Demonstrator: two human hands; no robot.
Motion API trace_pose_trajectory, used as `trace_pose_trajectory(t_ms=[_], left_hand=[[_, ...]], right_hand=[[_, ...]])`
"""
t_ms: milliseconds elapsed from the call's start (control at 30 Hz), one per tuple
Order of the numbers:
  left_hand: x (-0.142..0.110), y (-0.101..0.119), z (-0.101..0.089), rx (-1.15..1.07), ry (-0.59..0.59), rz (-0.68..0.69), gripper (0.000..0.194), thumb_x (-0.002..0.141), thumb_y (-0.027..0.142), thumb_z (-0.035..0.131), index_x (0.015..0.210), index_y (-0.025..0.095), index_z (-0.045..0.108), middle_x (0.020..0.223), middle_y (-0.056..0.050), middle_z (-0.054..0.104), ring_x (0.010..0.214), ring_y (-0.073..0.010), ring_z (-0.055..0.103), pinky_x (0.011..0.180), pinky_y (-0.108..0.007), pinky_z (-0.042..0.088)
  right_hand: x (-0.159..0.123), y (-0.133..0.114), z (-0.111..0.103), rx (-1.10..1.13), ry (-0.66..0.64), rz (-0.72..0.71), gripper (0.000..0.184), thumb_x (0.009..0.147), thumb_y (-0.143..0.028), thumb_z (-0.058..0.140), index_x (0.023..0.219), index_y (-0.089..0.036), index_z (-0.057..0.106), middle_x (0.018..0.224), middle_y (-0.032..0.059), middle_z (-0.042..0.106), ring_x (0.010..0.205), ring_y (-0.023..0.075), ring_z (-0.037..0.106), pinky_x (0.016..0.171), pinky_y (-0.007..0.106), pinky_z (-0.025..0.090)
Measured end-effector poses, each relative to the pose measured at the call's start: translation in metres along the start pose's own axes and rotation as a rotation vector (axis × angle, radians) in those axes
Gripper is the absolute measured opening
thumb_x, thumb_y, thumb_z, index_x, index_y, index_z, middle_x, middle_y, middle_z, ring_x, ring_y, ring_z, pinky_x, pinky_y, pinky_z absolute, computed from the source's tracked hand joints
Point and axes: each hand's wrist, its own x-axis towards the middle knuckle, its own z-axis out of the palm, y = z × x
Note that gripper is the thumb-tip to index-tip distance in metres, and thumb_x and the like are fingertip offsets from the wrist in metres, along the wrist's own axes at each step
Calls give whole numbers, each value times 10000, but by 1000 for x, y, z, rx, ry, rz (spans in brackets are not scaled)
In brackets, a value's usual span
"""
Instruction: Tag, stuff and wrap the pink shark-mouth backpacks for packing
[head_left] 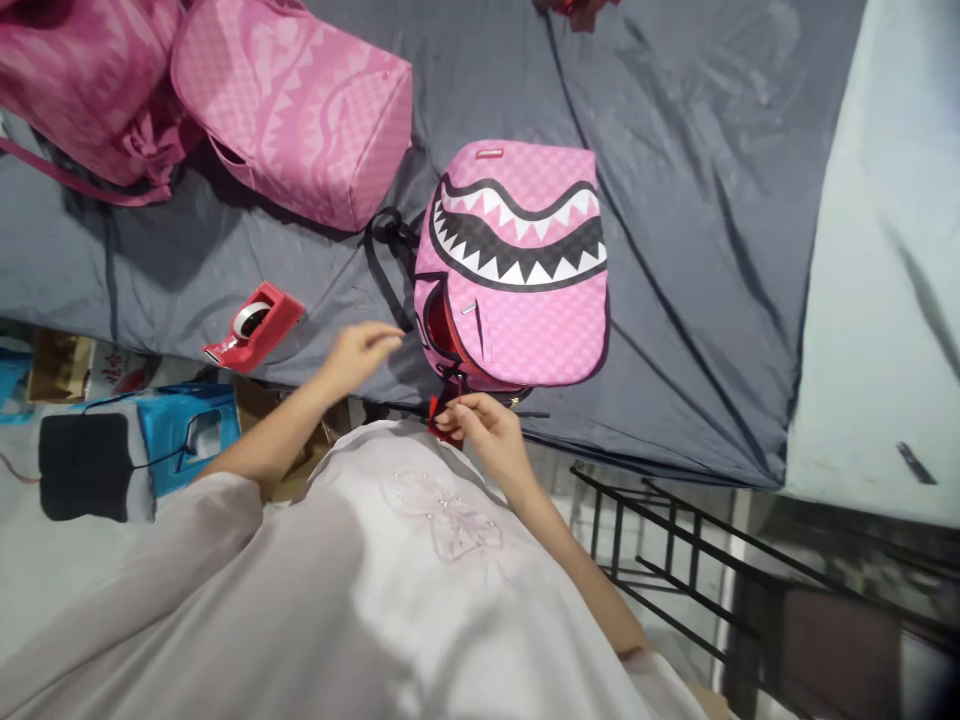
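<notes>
A pink backpack (525,335) with a printed shark mouth lies on the grey cloth in front of me. Its lower left side gapes, showing a red lining. At its near edge, my right hand (487,430) pinches a small red tag (435,412), partly hidden by the fingers. My left hand (364,355) hovers left of the backpack, near its black strap (390,285). Thumb and fingertips are pressed together there; anything between them is too small to make out. Further left lies a red tape dispenser (259,325) with a roll in it.
Two more pink backpacks, one checkered (300,110) and one at the corner (82,80), lie at the upper left. The grey cloth (690,330) ends beside a white surface (877,300). Below are a blue stool (195,425) with a dark pad and a black metal rack (667,540).
</notes>
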Motion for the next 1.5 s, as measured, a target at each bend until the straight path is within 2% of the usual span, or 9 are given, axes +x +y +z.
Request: trace_pose_trajectory(t_ms=[133,300,433,533,667,800,1033,1333,1500], left_hand=[[-49,8,53,-449,-206,-122,306,809,404,679,979,159,742,929,-72,760,790,-175,696,720,-284,548],[-64,-5,61,-573,24,-238,265,755,414,719,759,154,669,898,-76,760,805,-170,696,749,-287,554],[-55,-23,48,-601,111,-312,266,727,402,731,762,156,635,674,-13,695,618,-131,652,651,-257,537],[-46,-36,50,-492,24,-290,221,748,338,705,864,156,659,624,11,658,545,-115,604,566,-228,487],[-27,-54,69,-181,-74,-235,97,822,241,629,851,154,661,647,-1,663,592,-119,603,587,-222,437],[-5,-70,94,-25,-160,-170,174,862,136,526,856,151,700,711,-18,688,662,-130,602,647,-237,416],[7,-81,128,-40,-304,-90,258,837,81,499,887,172,734,743,-2,701,735,-142,619,745,-242,437],[13,-74,141,-53,-312,-182,200,839,99,506,867,134,700,738,-28,704,681,-130,625,722,-237,475],[8,-75,124,-84,-380,-231,141,813,130,608,931,167,678,657,7,681,606,-137,611,668,-235,467]], right_hand=[[19,15,24,7,-136,56,381,777,-551,672,844,-179,629,783,54,740,697,163,697,608,253,527],[28,34,29,-126,-184,-32,290,817,-459,614,875,-179,662,899,72,736,809,187,688,683,290,546],[47,41,14,-575,17,-209,358,883,-302,514,1187,-156,635,1119,123,712,993,224,671,850,344,528],[72,41,12,-1060,4,-72,485,936,-216,478,1416,-152,480,1026,130,738,904,251,699,817,354,510],[91,44,25,-1474,-7,-8,377,985,-207,429,1349,-162,510,1005,170,730,900,271,711,761,325,494],[83,61,21,-1396,-8,-51,295,985,-191,394,1238,-146,539,1126,169,702,951,242,700,775,294,496],[56,93,-11,-1002,105,-153,430,956,-183,351,1375,-99,402,1208,154,692,1038,246,683,878,340,507],[74,72,5,-1409,168,73,344,1026,-283,376,1272,-143,572,892,165,732,809,266,711,716,309,467],[69,63,-6,-1407,225,-30,281,1014,-336,433,1053,-170,656,788,112,714,727,222,681,648,262,401]])
